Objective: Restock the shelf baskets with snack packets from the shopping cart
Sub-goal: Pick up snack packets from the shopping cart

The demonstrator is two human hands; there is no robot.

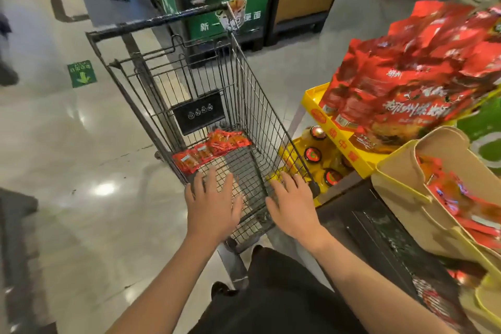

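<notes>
Two hands hover spread and empty over the cart (252, 106): beyond them, red snack packets (211, 148) lie across its far floor, long axis left to right, nearer the left hand (212, 205) than the right hand (294, 205).

Both forearms are bare from the bottom edge of the view up to the wrists, with no sleeve showing on either. The left hand (212, 205) and the right hand (294, 207) carry no glove, ring, watch or band that can be made out. Below the arms, the person wears black trousers (282, 295), plain and unmarked, and one dark shoe (221, 289) shows beneath them.
</notes>
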